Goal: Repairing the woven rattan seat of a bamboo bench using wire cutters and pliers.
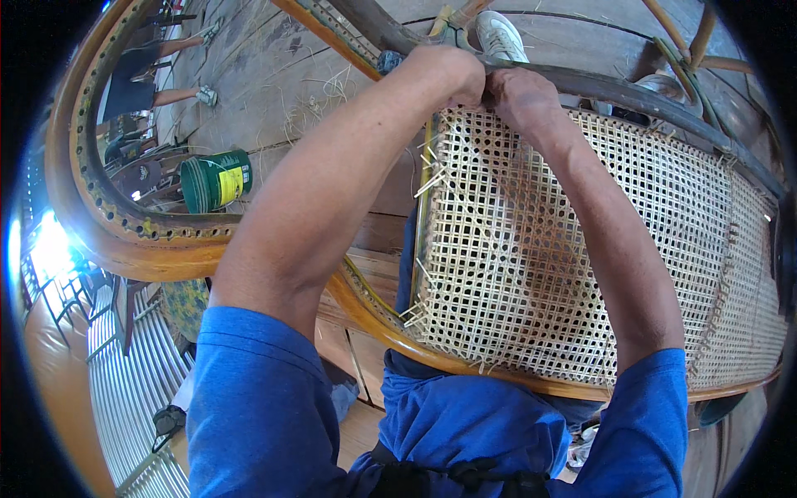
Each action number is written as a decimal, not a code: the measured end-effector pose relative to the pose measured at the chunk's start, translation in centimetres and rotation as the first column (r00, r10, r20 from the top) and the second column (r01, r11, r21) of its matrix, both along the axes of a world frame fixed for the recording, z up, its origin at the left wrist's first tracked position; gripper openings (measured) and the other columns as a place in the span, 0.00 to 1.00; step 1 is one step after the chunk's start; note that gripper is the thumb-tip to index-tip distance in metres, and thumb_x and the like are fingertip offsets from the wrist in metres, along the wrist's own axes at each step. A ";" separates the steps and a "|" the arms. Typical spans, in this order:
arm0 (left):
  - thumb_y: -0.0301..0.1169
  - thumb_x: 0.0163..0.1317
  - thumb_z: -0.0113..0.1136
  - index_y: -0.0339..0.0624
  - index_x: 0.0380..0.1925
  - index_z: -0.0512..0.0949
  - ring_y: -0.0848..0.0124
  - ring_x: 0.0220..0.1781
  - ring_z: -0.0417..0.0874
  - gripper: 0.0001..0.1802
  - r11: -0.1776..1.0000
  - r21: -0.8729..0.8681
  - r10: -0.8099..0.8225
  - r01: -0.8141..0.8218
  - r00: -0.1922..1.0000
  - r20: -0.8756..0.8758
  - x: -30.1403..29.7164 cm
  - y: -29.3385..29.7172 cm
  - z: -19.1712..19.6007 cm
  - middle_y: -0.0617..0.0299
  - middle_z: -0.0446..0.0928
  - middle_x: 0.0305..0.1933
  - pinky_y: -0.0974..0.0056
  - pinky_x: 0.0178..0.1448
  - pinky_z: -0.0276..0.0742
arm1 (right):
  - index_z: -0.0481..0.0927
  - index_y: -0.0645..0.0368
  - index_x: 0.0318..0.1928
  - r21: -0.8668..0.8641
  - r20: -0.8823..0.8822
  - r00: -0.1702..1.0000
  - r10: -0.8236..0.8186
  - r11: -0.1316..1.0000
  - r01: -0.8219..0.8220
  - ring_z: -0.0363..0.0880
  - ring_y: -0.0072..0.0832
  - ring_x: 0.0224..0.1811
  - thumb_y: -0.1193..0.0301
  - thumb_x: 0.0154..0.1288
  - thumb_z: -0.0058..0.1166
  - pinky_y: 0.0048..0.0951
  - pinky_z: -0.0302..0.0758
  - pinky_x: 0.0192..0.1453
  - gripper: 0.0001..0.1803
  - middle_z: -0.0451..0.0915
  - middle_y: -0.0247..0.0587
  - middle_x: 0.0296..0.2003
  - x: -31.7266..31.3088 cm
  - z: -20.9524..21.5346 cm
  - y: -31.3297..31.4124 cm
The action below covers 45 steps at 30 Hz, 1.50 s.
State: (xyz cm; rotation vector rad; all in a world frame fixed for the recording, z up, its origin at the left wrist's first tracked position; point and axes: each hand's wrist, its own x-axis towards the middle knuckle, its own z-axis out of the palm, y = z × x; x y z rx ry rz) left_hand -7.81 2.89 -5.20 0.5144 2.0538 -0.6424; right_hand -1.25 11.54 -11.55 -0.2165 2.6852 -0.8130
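The wooden frame (154,259) curves left of the left hand (455,73); the cane panel (515,216) spreads just nearer, and the right hand (523,93) sits beside the left at the panel's far edge (both curled; I cannot tell what they pinch). This looks like edge fastening, likely calling next for even tension.

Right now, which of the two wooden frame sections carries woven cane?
The cane-covered right section, beneath the right forearm; the left curved loop has an open middle, with floor visible through it.
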 end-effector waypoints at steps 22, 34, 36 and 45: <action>0.34 0.50 0.51 0.40 0.37 0.81 0.55 0.44 0.81 0.17 0.992 0.049 -0.100 0.115 0.966 -0.240 3.2 -3.5 5.9 0.50 0.80 0.42 0.55 0.46 0.76 | 0.80 0.61 0.43 -0.757 0.272 0.959 -0.082 0.597 0.265 0.70 0.21 0.26 0.68 0.65 0.52 0.24 0.70 0.32 0.11 0.75 0.32 0.24 2.2 0.0 -1.4; 0.29 0.52 0.52 0.43 0.41 0.80 0.60 0.46 0.81 0.16 0.996 0.024 -0.085 0.090 0.983 -0.163 2.5 -1.7 3.1 0.56 0.80 0.45 0.55 0.49 0.75 | 0.81 0.59 0.32 -0.293 0.196 0.977 -0.084 0.946 0.140 0.80 0.42 0.31 0.63 0.51 0.56 0.37 0.74 0.37 0.12 0.79 0.52 0.27 -0.1 -2.1 0.6; 0.29 0.52 0.53 0.44 0.41 0.81 0.61 0.47 0.81 0.16 0.989 0.035 -0.133 0.141 0.978 -0.158 2.8 -1.0 3.2 0.58 0.80 0.45 0.57 0.49 0.75 | 0.81 0.59 0.31 -0.297 0.174 0.981 -0.081 0.946 0.131 0.79 0.43 0.31 0.64 0.51 0.56 0.37 0.74 0.37 0.12 0.79 0.52 0.28 0.0 -2.4 0.6; 0.25 0.48 0.57 0.48 0.40 0.82 0.62 0.45 0.81 0.16 0.983 0.055 -0.170 0.178 0.978 -0.125 2.6 0.3 3.1 0.58 0.80 0.43 0.57 0.45 0.77 | 0.82 0.63 0.38 -0.367 0.213 0.977 -0.007 0.926 0.087 0.73 0.20 0.28 0.63 0.54 0.61 0.27 0.71 0.38 0.17 0.81 0.35 0.27 -0.3 -2.6 0.7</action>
